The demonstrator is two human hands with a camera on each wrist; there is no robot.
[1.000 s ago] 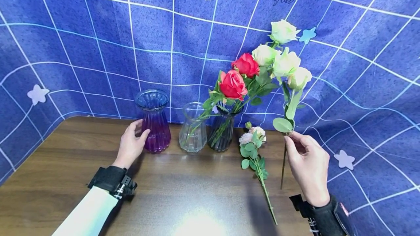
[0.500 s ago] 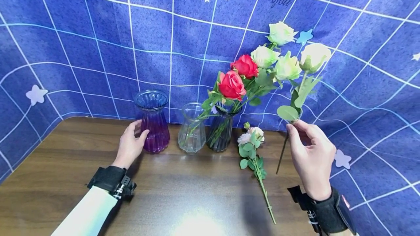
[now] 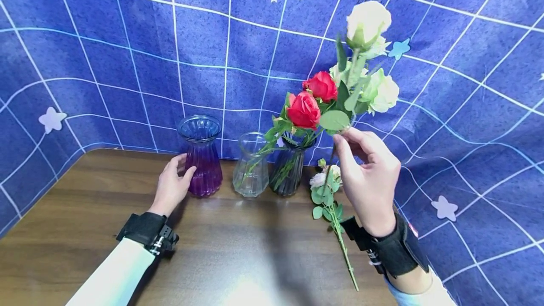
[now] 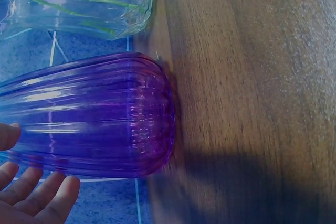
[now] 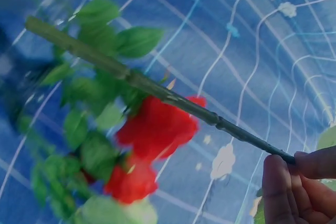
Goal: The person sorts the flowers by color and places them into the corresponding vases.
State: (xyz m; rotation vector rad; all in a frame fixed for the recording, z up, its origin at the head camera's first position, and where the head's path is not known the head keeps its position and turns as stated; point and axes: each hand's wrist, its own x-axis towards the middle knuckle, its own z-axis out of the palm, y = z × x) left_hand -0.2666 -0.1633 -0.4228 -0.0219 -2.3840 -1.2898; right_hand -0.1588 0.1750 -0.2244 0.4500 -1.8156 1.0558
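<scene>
My left hand [image 3: 172,183] holds the lower side of a ribbed blue-to-purple glass vase [image 3: 204,169], thumb across its front and fingers at its left side. No stems show in this vase. My right hand [image 3: 369,174] pinches the stem of a white rose [image 3: 367,22] between thumb and fingertips, just under its leaves. The bloom points up, in front of other pale roses. In the right wrist view the bare lower stem [image 5: 173,98] runs out from my fingertips, with red roses [image 5: 157,129] blurred behind it.
A clear glass vase [image 3: 250,174] stands beside the purple one. Next to it a dark vase [image 3: 286,174] holds red roses [image 3: 303,110] and pale green-white roses [image 3: 382,91]. A pale pink flower stem [image 3: 340,235] lies on the wooden table [image 3: 212,249]. Patterned blue cloth [image 3: 127,37] hangs behind.
My right hand first lifts the white rose up and slightly right, away from the other pale blooms, then carries it left and higher toward the bouquet. The left hand stays at the purple vase.
</scene>
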